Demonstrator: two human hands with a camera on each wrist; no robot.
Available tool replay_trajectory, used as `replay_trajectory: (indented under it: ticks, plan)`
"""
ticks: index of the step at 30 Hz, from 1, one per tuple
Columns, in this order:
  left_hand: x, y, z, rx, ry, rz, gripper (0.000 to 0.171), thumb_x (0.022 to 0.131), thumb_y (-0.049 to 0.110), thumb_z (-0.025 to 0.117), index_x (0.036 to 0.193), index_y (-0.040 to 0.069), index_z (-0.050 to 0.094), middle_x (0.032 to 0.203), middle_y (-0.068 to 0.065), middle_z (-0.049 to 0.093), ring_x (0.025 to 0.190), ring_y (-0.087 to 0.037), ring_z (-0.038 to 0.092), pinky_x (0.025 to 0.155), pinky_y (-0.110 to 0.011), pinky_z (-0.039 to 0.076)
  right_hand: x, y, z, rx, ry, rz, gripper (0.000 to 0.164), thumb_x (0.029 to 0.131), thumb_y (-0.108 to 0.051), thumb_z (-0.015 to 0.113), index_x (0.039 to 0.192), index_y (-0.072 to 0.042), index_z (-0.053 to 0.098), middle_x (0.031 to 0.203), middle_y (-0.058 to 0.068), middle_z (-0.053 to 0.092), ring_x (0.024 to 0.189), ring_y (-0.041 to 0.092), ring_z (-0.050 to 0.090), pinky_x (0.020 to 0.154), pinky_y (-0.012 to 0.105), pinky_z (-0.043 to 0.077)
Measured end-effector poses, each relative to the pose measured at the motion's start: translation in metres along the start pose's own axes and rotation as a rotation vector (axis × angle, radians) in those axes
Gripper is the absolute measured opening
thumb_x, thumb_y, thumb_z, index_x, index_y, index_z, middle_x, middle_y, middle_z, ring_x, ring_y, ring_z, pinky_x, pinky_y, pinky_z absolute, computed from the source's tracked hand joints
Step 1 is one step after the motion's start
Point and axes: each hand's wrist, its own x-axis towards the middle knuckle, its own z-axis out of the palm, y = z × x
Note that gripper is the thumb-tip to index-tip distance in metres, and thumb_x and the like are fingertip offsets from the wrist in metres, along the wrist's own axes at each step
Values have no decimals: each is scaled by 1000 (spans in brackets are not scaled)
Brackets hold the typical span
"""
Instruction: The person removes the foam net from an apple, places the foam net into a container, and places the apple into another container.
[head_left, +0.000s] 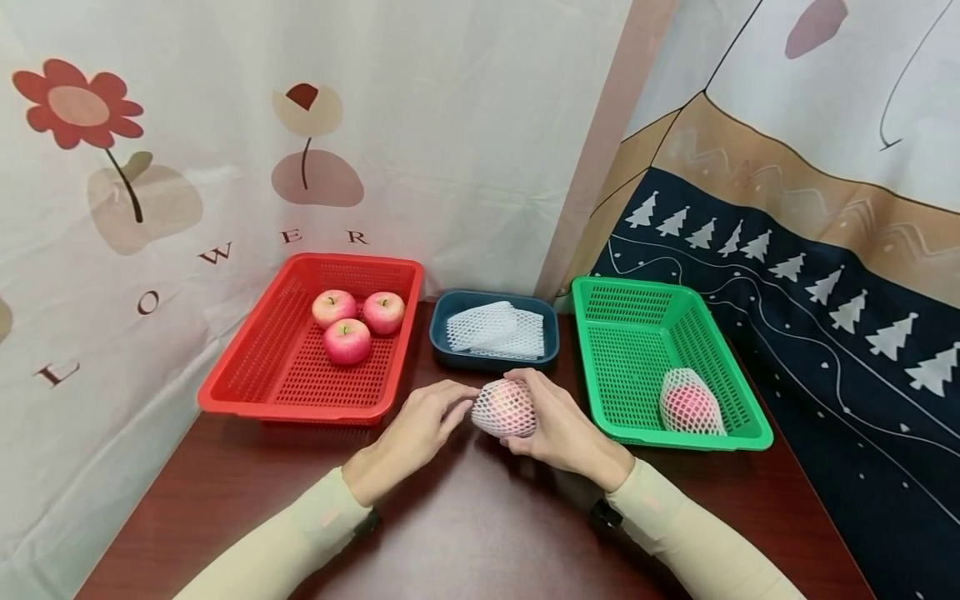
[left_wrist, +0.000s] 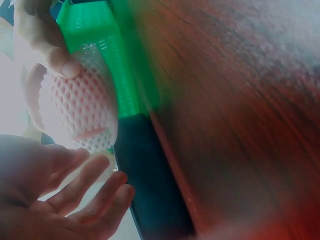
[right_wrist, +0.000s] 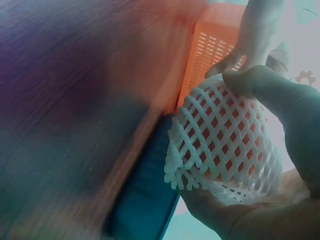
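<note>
My right hand (head_left: 558,425) grips an apple in a white foam net (head_left: 504,408), held over the near side of the table. In the right wrist view, thumb and fingers go round the netted apple (right_wrist: 225,135), its red skin showing through the mesh. My left hand (head_left: 420,429) has its fingertips right at the net's left end. The left wrist view shows that hand (left_wrist: 65,195) with fingers loosely extended beside the sleeve's edge, gripping nothing.
Three bare apples (head_left: 347,342) lie in a red basket (head_left: 292,408) on the left. A dark blue tray (head_left: 495,364) with white foam nets (head_left: 498,329) stands at the back. The green basket (head_left: 622,308) on the right holds another netted apple (head_left: 690,404). A printed curtain (head_left: 465,167) hangs behind.
</note>
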Motion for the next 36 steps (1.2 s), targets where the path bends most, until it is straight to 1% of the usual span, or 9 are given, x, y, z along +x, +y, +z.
replay_trajectory:
  ticks: [7,11,15,18,22,25,27,31,36]
  plan:
    - [1,2,-2,-113,-1,-28,30,112,16,79,142,13,82,138,-4,84,128,-21,81,108,-45,69,0,-3,-2,20,7,5,91,83,-24,106,157,-10,55,141,8,73,120,19,76,104,41,68]
    - [2,2,-2,-146,-12,-18,37,111,16,81,148,13,79,142,-4,83,132,-22,80,111,-46,68,-1,-4,-2,32,7,6,92,83,-23,106,158,-8,54,139,9,74,118,18,76,103,40,68]
    - [2,2,-2,-147,-21,31,47,107,17,86,153,13,75,148,-3,81,138,-21,78,116,-47,65,-1,-6,-2,36,6,2,92,82,-22,106,157,-8,54,137,10,76,116,18,76,101,38,67]
    - [2,1,0,-140,-28,86,54,105,16,89,156,13,73,153,-3,78,142,-22,76,120,-47,63,-2,-7,-1,31,7,-4,93,80,-20,107,156,-9,54,136,9,76,116,17,76,100,38,67]
    - [1,2,2,-143,-51,135,59,103,14,90,159,11,70,161,-8,74,148,-27,73,124,-50,60,-2,-7,0,26,4,-24,100,77,-18,108,159,-7,52,146,11,74,124,20,76,106,41,67]
    - [2,3,2,-150,-71,147,61,103,14,91,160,10,70,164,-10,72,151,-28,71,125,-51,59,-1,-7,1,39,-3,-33,108,76,-17,109,163,-6,47,157,13,70,133,24,75,113,46,65]
    - [2,4,3,-154,-81,148,62,102,15,91,160,10,69,165,-10,71,152,-28,70,126,-51,58,-1,-8,1,55,-7,-36,111,75,-16,110,165,-6,45,160,14,69,137,25,75,116,47,64]
    - [2,3,3,-158,-77,161,67,99,14,94,161,10,68,166,-10,70,153,-29,70,126,-51,58,-1,-9,1,101,-6,-35,111,77,-14,107,167,-8,43,161,14,69,140,25,73,118,48,63]
    - [3,3,2,-161,-70,184,72,98,14,95,164,12,65,168,-10,68,152,-30,69,126,-46,59,-1,-9,0,146,0,-45,110,78,-14,105,168,-11,42,162,13,68,143,24,71,120,47,62]
